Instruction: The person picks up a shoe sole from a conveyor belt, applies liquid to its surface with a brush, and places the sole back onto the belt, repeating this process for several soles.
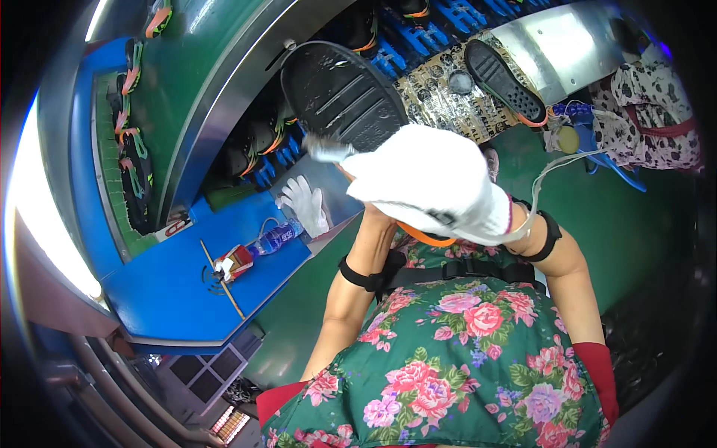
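A black shoe sole (pixel 340 97) with a wet-looking, grooved inner face is held up close in the middle. Its orange heel edge shows below my white glove. My right hand (pixel 437 179), in that glove, is closed around a small brush (pixel 326 149) whose pale bristles reach the sole's left side. My left hand (pixel 378 213) is under the glove and the sole, supporting the sole; most of its fingers are hidden. Another black sole (pixel 506 81) with an orange heel lies on the taped bench ahead, beside a small round dish (pixel 461 82).
On the left, a blue table (pixel 175 291) carries a white glove (pixel 306 203), a bottle (pixel 278 237), a red packet (pixel 234 263) and a thin stick. Shoes (pixel 133 179) stand on a green conveyor beyond a metal rail. At right, a person in patterned clothing (pixel 653 104) is near a blue stool.
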Demonstrator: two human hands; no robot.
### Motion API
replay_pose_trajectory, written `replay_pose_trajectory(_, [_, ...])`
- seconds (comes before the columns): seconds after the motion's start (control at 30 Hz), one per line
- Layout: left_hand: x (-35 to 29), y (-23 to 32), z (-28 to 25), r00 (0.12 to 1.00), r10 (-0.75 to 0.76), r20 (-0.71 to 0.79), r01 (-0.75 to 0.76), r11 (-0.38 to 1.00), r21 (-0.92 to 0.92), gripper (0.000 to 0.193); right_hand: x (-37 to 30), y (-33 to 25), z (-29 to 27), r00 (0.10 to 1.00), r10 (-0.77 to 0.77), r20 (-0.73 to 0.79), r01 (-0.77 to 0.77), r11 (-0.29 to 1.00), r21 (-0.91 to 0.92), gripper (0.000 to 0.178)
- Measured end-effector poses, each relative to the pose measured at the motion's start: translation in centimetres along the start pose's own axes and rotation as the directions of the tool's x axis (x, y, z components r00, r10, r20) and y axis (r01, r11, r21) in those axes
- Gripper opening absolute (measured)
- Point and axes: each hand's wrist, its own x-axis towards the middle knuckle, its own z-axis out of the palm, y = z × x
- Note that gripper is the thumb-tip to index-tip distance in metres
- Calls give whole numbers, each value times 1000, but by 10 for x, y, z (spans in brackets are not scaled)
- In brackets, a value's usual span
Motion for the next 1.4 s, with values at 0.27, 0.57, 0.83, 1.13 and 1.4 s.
replay_pose_trajectory(0.27, [1,9,0,997,3,79,4,995,-95,88,-26,0,-1,990,87,116,-69,986,-152,29])
replay_pose_trajectory(0.57, [6,15,8,999,-37,-8,37,999,26,95,-25,3,11,995,-67,72,76,990,-118,35])
replay_pose_trajectory(0.83, [15,27,20,994,-42,104,51,995,-88,127,-38,6,2,994,-17,110,32,991,-133,35])
replay_pose_trajectory(1.13, [19,38,19,991,-11,133,30,990,-136,120,-45,-2,-2,995,-36,91,44,995,-92,24])
replay_pose_trajectory(1.4, [23,47,17,988,73,134,-57,992,-117,118,-47,-7,-11,992,96,83,-95,995,-16,30])
